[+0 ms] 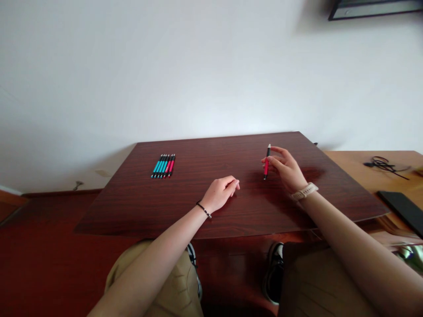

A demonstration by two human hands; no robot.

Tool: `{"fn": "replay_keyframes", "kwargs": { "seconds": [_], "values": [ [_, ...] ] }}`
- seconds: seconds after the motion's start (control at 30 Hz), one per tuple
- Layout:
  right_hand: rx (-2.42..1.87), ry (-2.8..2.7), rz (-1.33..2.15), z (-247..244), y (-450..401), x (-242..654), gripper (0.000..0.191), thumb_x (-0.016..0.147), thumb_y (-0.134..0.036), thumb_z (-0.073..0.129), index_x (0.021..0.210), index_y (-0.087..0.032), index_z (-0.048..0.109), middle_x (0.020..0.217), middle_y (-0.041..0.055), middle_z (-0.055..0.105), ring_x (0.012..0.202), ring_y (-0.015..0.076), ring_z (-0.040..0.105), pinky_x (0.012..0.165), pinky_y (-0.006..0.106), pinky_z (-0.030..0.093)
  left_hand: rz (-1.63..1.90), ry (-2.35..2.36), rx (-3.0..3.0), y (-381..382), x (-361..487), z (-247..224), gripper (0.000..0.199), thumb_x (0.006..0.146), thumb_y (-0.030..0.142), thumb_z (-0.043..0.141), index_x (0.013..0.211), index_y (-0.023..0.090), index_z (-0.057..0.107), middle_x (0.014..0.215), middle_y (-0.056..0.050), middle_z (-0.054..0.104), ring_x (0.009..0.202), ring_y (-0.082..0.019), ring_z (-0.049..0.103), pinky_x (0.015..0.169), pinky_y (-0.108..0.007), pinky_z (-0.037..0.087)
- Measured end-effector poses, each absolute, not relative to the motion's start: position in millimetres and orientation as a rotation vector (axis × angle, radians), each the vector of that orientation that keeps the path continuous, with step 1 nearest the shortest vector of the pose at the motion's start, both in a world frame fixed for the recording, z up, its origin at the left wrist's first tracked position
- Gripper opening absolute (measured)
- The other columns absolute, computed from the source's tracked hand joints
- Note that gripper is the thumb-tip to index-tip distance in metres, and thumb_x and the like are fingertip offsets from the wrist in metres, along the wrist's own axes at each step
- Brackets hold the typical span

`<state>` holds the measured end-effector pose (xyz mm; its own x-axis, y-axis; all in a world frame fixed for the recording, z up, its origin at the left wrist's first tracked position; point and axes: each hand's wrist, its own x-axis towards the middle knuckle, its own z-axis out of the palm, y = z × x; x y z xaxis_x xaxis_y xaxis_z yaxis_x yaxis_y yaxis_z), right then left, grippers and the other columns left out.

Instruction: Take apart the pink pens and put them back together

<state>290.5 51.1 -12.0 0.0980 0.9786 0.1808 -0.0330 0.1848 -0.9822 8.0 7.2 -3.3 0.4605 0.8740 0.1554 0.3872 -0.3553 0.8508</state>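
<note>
My right hand [284, 168] is closed on a pink pen [266, 166] with black sections and a pale end, pinched between thumb and fingers. The pen stands nearly upright above the right part of the dark wooden table [211, 154], its pale end up. My left hand [220, 193] rests on the table near its front middle, fingers curled together and no object showing in them. At the left of the table lies a neat row of several pens, blue ones [160, 166] on the left and pink ones [171, 166] on the right, side by side.
A white wall [198, 70] rises behind the table. To the right, a lighter wooden table [357, 165] bears a coiled black cable [383, 164] and a flat black object [401, 209]. A dark-framed object [376, 9] hangs at upper right. My legs are below the front edge.
</note>
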Motion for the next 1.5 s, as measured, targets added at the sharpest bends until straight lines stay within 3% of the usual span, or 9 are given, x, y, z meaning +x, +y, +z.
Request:
{"fn": "replay_keyframes", "kwargs": {
  "seconds": [0.13, 0.23, 0.43, 0.57, 0.87, 1.0, 1.17, 1.37, 1.5],
  "values": [
    [-1.200, -1.119, 0.768, -15.6, 55.8, 341.8, 0.054, 0.087, -0.041, 0.079, 0.133, -0.031, 0.054, 0.097, -0.0002, 0.077, 0.068, 0.0147, 0.069, 0.060, 0.027, 0.059, 0.794, 1.066, 1.956, 6.9, 7.8, -2.9, 0.040, 0.110, 0.044, 0.046, 0.086, 0.020, 0.067, 0.066, 0.003, 0.060, 0.063, -0.014, 0.057, 0.070, -0.026, 0.041],
    [-1.306, -1.141, 0.707, -19.4, 57.1, 375.1, 0.042, 0.086, -0.040, 0.078, 0.124, -0.025, 0.067, 0.108, 0.0050, 0.077, 0.071, 0.0146, 0.070, 0.064, 0.029, 0.061, 0.795, 1.073, 1.964, 6.7, 7.2, -2.9, 0.040, 0.110, 0.044, 0.046, 0.086, 0.020, 0.067, 0.066, 0.003, 0.060, 0.063, -0.013, 0.057, 0.070, -0.026, 0.041],
    [-1.457, -1.316, 0.684, -33.4, 60.9, 419.6, 0.081, 0.073, -0.043, 0.092, 0.146, -0.025, 0.063, 0.135, 0.0125, 0.074, 0.101, 0.0273, 0.077, 0.095, 0.047, 0.066, 0.792, 1.094, 1.980, 7.4, 8.4, -2.6, 0.040, 0.110, 0.044, 0.046, 0.087, 0.020, 0.068, 0.065, 0.003, 0.060, 0.062, -0.014, 0.058, 0.070, -0.027, 0.041],
    [-1.485, -1.485, 0.646, -40.1, 68.8, 427.3, 0.092, 0.072, -0.045, 0.093, 0.154, -0.024, 0.057, 0.143, 0.0158, 0.070, 0.096, 0.0271, 0.077, 0.095, 0.051, 0.065, 0.789, 1.106, 1.990, 7.9, 9.1, -2.6, 0.042, 0.110, 0.046, 0.045, 0.087, 0.020, 0.068, 0.066, 0.003, 0.061, 0.063, -0.014, 0.059, 0.070, -0.027, 0.042],
    [-1.645, -1.649, 0.506, -41.3, 77.6, 413.3, 0.072, 0.080, -0.049, 0.083, 0.144, -0.019, 0.068, 0.113, 0.0136, 0.081, 0.096, 0.0320, 0.078, 0.099, 0.053, 0.060, 0.785, 1.107, 1.993, 7.2, 8.8, -1.1, 0.042, 0.109, 0.046, 0.045, 0.087, 0.020, 0.069, 0.065, 0.003, 0.061, 0.062, -0.014, 0.059, 0.070, -0.027, 0.043],
    [-1.651, -1.744, 0.489, -47.0, 80.1, 414.4, 0.067, 0.082, -0.047, 0.079, 0.143, -0.021, 0.070, 0.120, 0.0128, 0.080, 0.098, 0.0311, 0.076, 0.097, 0.051, 0.059, 0.782, 1.106, 1.997, 7.2, 8.9, -1.7, 0.042, 0.109, 0.045, 0.045, 0.086, 0.020, 0.069, 0.065, 0.003, 0.061, 0.062, -0.014, 0.058, 0.069, -0.027, 0.042],
    [-1.733, -1.787, 0.327, -50.7, 79.7, 411.9, 0.055, 0.086, -0.043, 0.071, 0.136, -0.022, 0.075, 0.105, 0.0100, 0.080, 0.090, 0.0287, 0.073, 0.096, 0.049, 0.058, 0.779, 1.101, 2.008, 6.7, 9.2, -1.8, 0.041, 0.110, 0.043, 0.046, 0.087, 0.020, 0.069, 0.066, 0.003, 0.061, 0.063, -0.014, 0.058, 0.070, -0.027, 0.041],
    [-1.705, -1.827, 0.156, -52.7, 78.7, 407.7, 0.043, 0.088, -0.039, 0.065, 0.123, -0.020, 0.080, 0.126, 0.0149, 0.073, 0.109, 0.0318, 0.070, 0.110, 0.049, 0.053, 0.768, 1.111, 2.010, 6.8, 9.0, -1.1, 0.040, 0.110, 0.043, 0.045, 0.087, 0.020, 0.069, 0.067, 0.002, 0.062, 0.064, -0.014, 0.059, 0.070, -0.027, 0.041],
    [-1.793, -1.787, 0.125, -50.7, 75.9, 413.7, 0.047, 0.089, -0.043, 0.067, 0.127, -0.018, 0.080, 0.118, 0.0157, 0.073, 0.094, 0.0292, 0.071, 0.103, 0.049, 0.056, 0.760, 1.117, 2.013, 6.8, 8.6, -0.7, 0.041, 0.110, 0.044, 0.045, 0.087, 0.020, 0.070, 0.067, 0.002, 0.063, 0.063, -0.015, 0.059, 0.070, -0.027, 0.042]
  ]
}}
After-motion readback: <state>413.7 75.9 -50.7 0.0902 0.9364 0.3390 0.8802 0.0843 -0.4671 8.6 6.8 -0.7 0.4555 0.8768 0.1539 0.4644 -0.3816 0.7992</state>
